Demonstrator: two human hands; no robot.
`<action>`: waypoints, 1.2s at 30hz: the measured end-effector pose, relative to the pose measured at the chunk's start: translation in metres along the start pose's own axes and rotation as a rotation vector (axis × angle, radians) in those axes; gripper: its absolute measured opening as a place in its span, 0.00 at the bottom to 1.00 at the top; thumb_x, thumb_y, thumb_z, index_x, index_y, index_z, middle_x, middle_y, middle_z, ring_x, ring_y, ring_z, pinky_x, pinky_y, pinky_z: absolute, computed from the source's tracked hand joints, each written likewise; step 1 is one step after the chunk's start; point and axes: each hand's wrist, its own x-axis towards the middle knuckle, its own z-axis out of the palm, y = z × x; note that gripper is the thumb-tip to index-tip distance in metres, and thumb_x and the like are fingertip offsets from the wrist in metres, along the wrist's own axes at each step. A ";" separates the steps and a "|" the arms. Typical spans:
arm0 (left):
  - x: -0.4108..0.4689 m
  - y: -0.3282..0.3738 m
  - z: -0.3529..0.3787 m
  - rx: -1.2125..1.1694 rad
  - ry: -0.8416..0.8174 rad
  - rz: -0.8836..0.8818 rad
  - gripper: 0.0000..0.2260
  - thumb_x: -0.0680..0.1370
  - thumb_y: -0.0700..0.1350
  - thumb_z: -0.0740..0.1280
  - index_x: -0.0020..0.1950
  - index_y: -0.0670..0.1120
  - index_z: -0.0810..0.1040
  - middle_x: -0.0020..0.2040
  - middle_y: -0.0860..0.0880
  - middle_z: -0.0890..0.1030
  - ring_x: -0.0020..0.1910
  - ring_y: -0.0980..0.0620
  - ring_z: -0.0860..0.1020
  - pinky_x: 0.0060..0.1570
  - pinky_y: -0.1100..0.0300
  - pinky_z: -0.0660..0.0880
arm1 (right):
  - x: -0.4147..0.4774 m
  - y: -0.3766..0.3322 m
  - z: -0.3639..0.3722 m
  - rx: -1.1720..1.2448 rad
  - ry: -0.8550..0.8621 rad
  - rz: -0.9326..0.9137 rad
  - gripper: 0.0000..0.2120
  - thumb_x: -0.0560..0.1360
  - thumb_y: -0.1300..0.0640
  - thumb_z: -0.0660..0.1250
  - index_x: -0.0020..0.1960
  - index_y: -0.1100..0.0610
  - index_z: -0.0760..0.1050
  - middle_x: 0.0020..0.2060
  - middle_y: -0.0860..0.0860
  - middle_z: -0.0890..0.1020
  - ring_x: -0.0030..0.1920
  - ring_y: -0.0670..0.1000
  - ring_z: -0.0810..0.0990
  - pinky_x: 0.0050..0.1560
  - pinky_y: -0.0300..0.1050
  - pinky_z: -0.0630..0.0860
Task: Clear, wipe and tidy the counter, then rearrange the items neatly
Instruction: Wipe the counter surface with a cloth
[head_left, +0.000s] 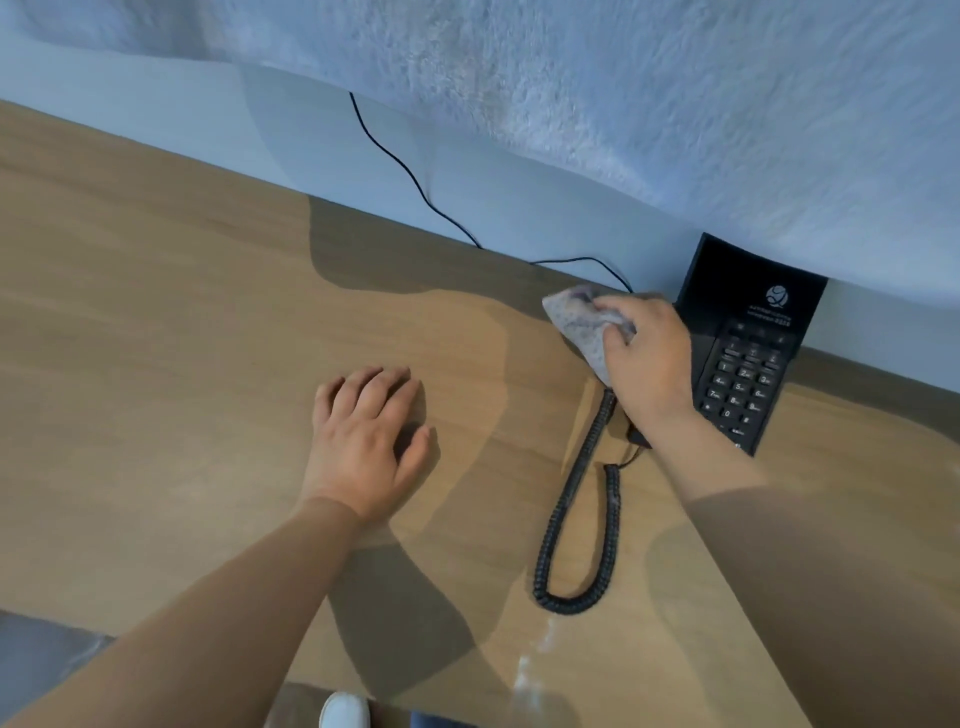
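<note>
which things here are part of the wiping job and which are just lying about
In the job: cloth, gripped by the right hand; counter; phone and its coiled cord; left hand, resting on the counter.
Just there: thin black cable; white shoe.

Left side of the phone (748, 343) is hidden under the right hand (649, 364) and cloth (574, 322); print under its logo (777, 295) can't be read, tbh.
</note>
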 end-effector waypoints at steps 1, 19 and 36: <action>0.000 -0.001 0.000 -0.008 0.008 -0.002 0.23 0.77 0.58 0.57 0.65 0.46 0.78 0.66 0.48 0.76 0.67 0.44 0.70 0.67 0.42 0.62 | 0.009 0.001 0.001 -0.001 0.009 0.007 0.16 0.76 0.65 0.62 0.61 0.57 0.80 0.55 0.53 0.80 0.56 0.51 0.77 0.55 0.37 0.68; 0.004 -0.008 0.010 0.020 0.116 0.036 0.22 0.76 0.56 0.59 0.64 0.45 0.79 0.66 0.48 0.77 0.66 0.44 0.72 0.67 0.42 0.64 | 0.020 0.006 0.044 -0.361 -0.212 0.264 0.27 0.82 0.48 0.56 0.78 0.52 0.54 0.78 0.59 0.53 0.76 0.65 0.53 0.75 0.60 0.53; 0.003 -0.006 0.009 0.018 0.082 0.019 0.23 0.77 0.56 0.58 0.65 0.46 0.78 0.67 0.48 0.76 0.67 0.44 0.71 0.67 0.41 0.63 | 0.003 0.001 0.060 -0.486 -0.278 0.401 0.26 0.83 0.44 0.47 0.79 0.49 0.49 0.76 0.66 0.49 0.76 0.67 0.47 0.76 0.60 0.44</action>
